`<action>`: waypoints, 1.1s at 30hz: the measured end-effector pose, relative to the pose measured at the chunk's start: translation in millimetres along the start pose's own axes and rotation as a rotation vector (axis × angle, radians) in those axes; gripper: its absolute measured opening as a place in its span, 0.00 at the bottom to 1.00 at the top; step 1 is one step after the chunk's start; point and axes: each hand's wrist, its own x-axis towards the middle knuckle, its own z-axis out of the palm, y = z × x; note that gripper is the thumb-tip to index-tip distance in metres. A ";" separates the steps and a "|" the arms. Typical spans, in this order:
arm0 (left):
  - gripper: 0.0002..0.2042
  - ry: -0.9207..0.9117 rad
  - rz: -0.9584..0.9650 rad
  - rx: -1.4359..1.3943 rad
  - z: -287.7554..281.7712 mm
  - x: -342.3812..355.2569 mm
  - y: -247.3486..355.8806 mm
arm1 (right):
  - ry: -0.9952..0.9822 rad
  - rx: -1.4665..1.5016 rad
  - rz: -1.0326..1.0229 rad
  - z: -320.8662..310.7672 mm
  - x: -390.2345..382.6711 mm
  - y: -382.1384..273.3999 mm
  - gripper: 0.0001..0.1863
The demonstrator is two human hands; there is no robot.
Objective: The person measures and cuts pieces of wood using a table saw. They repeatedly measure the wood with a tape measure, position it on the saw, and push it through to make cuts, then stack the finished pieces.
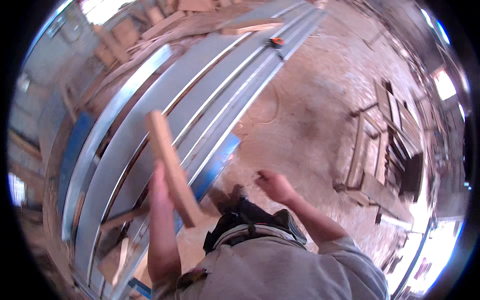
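Note:
My left hand [160, 186] is closed around a short, thick wooden board [172, 167], gripping it along its left edge. The board slants up and away over a long grey machine bed [210, 65] with metal rails running along it. Off to the right of my body, my right hand [275, 186] hangs over the floor with its fingers curled in. Motion smears it, and I cannot make out whether anything is inside. A small black and orange tool [275, 43], too blurred to identify, sits on the rails farther up.
Another wooden piece [252, 26] lies across the bed's far end. On the right stands a slatted wooden frame [372, 160]. Wood offcuts [125, 34] are piled behind the bed on the left. A blue panel [220, 160] lines the bed's near side.

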 end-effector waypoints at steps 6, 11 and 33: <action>0.25 -0.097 -0.020 0.192 59.5 36.6 -1.6 | 0.243 0.096 0.177 -60.9 20.8 34.6 0.22; 0.23 -0.004 0.128 0.626 100.4 88.8 0.1 | 0.337 -0.025 -0.015 -143.6 105.6 39.7 0.25; 0.25 0.373 0.583 1.274 259.8 164.6 -10.0 | 0.284 -0.247 -0.261 -333.6 458.5 -3.5 0.28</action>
